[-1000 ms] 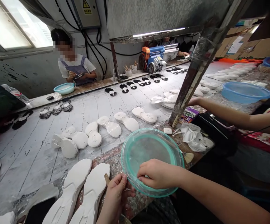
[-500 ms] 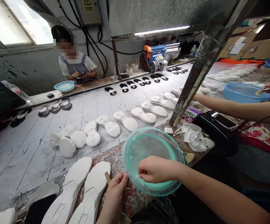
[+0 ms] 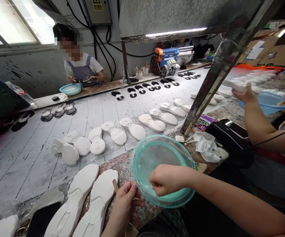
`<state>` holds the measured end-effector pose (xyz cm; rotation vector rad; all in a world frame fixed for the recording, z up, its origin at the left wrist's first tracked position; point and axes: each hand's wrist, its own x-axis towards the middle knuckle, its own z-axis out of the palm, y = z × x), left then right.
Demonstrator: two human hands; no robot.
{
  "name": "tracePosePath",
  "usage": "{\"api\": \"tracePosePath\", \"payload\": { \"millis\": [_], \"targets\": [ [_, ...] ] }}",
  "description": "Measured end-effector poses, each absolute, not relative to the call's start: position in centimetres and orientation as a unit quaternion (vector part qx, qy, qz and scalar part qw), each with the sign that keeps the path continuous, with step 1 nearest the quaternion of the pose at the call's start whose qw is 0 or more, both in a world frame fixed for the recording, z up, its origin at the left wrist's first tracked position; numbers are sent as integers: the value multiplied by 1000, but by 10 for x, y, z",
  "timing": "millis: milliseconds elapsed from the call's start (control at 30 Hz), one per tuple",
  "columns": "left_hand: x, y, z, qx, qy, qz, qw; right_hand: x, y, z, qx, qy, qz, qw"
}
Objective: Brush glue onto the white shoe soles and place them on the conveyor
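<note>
My left hand (image 3: 127,202) is closed beside the rim of a round teal basin (image 3: 192,194), thumb against fingertips. A brush (image 3: 115,186) runs through this hand; its wooden handle shows above and pale bristles below. My right hand (image 3: 168,179) is curled into a fist over the basin, knuckles up; what its fingers hold, if anything, is hidden. Clear plastic seems to cover the basin. Another brush (image 3: 201,167) lies by the basin's right edge. Two large white shoe soles (image 3: 73,197) lie side by side left of my left hand.
A row of white soles (image 3: 114,133) lies along the grey, lined table surface (image 3: 90,108), with black pieces farther back. A slanted metal post (image 3: 206,75) stands right of the basin, near a white cloth (image 3: 206,146) and black bag. Co-workers sit across and at right.
The co-worker at right has brought an arm up and now holds a white sole. The person across has shifted their hands slightly. My own hands stay nearly where they were.
</note>
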<state>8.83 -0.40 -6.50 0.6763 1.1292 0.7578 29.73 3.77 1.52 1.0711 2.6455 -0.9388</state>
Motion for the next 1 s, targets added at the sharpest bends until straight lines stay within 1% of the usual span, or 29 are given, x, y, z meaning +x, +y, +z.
{"api": "tracePosePath", "payload": {
  "millis": [133, 300, 467, 600, 700, 867, 1000],
  "targets": [
    [92, -5, -61, 295, 514, 346, 728, 308, 39, 16, 364, 871, -325, 58],
    [91, -6, -62, 307, 512, 337, 729, 298, 37, 14, 336, 862, -368, 92],
    [92, -5, -69, 312, 515, 327, 728, 296, 43, 10, 304, 877, -359, 96],
    [95, -6, -70, 308, 512, 335, 729, 313, 46, 14, 366, 867, -328, 79],
    [95, -7, -67, 310, 502, 335, 734, 314, 42, 17, 384, 856, -338, 72],
    [91, -7, -66, 291, 498, 324, 750, 286, 37, 13, 370, 854, -340, 135],
    [89, -6, -70, 303, 500, 316, 748, 281, 46, 8, 343, 851, -379, 121]
  ]
}}
